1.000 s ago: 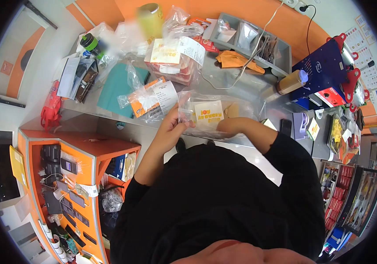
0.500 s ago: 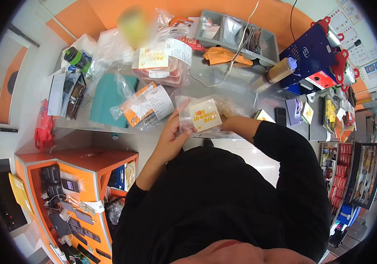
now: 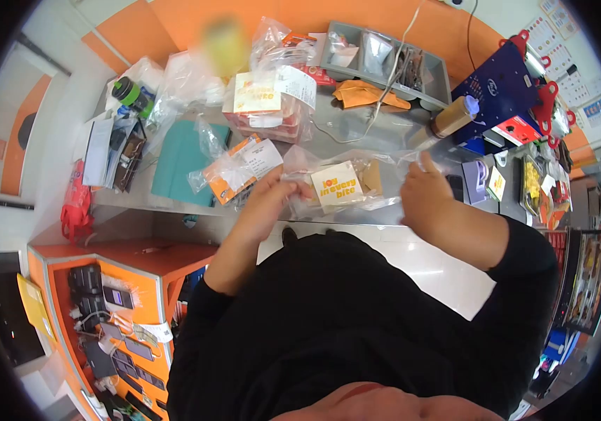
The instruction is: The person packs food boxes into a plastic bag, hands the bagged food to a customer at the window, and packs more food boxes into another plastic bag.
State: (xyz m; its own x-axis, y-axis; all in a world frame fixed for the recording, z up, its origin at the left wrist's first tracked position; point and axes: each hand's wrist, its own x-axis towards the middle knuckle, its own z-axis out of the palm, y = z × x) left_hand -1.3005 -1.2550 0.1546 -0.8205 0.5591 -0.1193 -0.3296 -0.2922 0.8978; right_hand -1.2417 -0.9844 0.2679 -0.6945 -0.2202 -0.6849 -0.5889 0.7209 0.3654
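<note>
A clear plastic bag (image 3: 303, 163) lies at the front edge of the metal counter. Inside or under its film is a cream card (image 3: 340, 187) with yellow and orange lettering reading "joy in every bite". Beside the card sits a small brown piece (image 3: 370, 177), its kind unclear. My left hand (image 3: 269, 202) pinches the bag's left side. At the bag's right end, my right hand (image 3: 428, 195) is closed on the film, its fingertips partly hidden. Left of the bag, an orange packet (image 3: 225, 184) in plastic has a printed receipt (image 3: 264, 160) on it.
Behind stands a wrapped stack of red-toned boxes (image 3: 262, 125). A grey divided tray (image 3: 342, 72) and an orange cloth (image 3: 367, 95) lie further back. To the right are a tan bottle (image 3: 448, 118) and a blue machine (image 3: 490, 98). A teal folder (image 3: 187, 165) lies left.
My right hand has come out from beside the card and moved right, stretching the bag. The card shows more to the right and tilted, and the brown piece is uncovered.
</note>
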